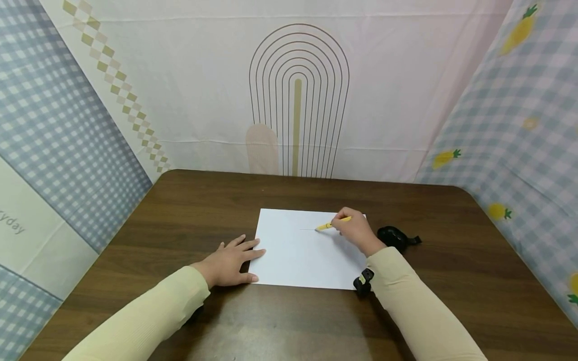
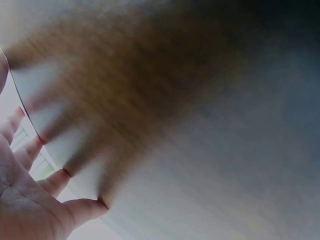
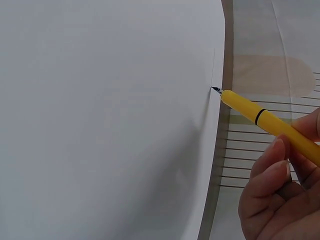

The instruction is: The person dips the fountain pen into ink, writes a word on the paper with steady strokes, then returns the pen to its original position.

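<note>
A white sheet of paper (image 1: 293, 260) lies on the brown wooden table. My right hand (image 1: 354, 228) pinches a yellow fountain pen (image 1: 334, 223) over the sheet's upper right part. In the right wrist view the pen (image 3: 265, 120) has a black ring round its barrel, and its dark nib meets the paper at the end of a thin straight line (image 3: 213, 67). With fingers spread, my left hand (image 1: 230, 263) rests at the sheet's left edge, some fingertips on the paper. The left wrist view shows those fingers (image 2: 85, 210) extended against the table surface.
Just right of the paper sits a black rounded object (image 1: 392, 237) with a short strap. A black wrist camera (image 1: 363, 282) hangs by the right sleeve. Behind the table (image 1: 203, 200) hangs a pale printed cloth (image 1: 203, 90), with checked cloths at both sides.
</note>
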`<state>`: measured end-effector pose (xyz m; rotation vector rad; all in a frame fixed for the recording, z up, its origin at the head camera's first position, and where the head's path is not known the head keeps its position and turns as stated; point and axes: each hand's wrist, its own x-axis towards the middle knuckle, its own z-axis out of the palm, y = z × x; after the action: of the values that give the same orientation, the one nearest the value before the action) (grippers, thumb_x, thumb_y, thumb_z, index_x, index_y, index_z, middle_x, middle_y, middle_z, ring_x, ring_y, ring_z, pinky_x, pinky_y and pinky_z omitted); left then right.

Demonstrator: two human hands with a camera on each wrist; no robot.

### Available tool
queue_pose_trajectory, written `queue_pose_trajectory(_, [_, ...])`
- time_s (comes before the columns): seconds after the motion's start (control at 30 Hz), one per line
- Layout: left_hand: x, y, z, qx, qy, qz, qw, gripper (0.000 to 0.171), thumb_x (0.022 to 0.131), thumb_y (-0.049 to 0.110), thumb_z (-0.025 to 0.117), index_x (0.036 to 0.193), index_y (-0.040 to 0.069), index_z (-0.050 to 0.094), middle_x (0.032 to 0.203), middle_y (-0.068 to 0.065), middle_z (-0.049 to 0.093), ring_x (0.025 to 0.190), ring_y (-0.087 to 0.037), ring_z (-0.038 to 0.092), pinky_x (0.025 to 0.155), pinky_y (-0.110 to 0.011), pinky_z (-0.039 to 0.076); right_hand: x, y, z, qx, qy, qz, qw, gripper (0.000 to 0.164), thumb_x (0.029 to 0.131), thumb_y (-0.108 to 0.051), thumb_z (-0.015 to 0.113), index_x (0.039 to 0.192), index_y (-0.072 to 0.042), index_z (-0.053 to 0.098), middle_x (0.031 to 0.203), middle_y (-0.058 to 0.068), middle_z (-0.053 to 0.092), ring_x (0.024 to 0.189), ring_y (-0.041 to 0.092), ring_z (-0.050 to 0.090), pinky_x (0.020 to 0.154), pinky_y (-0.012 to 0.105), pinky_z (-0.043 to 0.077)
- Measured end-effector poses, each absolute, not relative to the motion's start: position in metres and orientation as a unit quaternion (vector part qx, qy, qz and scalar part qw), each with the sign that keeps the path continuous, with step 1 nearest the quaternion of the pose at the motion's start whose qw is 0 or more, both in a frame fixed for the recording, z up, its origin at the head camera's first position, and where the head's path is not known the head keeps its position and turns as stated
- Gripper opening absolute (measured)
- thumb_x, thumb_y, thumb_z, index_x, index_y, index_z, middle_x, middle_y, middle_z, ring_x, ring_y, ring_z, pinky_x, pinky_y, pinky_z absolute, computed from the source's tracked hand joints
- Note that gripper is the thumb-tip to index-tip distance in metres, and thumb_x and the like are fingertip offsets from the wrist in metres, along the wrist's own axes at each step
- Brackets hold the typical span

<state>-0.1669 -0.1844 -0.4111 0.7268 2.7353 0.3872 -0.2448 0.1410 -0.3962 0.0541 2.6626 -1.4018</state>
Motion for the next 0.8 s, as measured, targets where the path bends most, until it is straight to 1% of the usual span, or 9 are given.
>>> queue_pose_trajectory(0.53, [-0.166, -0.185, -0.409, 0.26, 0.946, 0.138, 0.135, 0.065, 0.089, 0.045, 0.066, 0.146, 0.019, 0.047, 0.156, -0.008, 0.031, 0.143, -0.043, 0.02, 0.1, -0.075, 0.021, -0.246, 0.152, -0.398, 0.029, 0.885, -0.459, 0.069, 0.011, 0.089, -0.016, 0.057, 0.092, -0.006, 0.061, 0.1, 0.011, 0.06, 0.08, 0.02, 0.053, 0.063, 0.027, 0.042])
queue_pose_trajectory(0.8, [-0.167, -0.185, -0.413, 0.262, 0.946, 0.139, 0.133, 0.064, 0.089, 0.045, 0.066, 0.145, 0.02, 0.047, 0.156, -0.007, 0.031, 0.143, -0.043, 0.019, 0.1, -0.075, 0.021, -0.244, 0.158, -0.396, 0.031, 0.893, -0.443, 0.067, 0.012, 0.089, -0.017, 0.057, 0.093, -0.006, 0.06, 0.102, 0.012, 0.06, 0.081, 0.021, 0.053, 0.064, 0.027, 0.043])
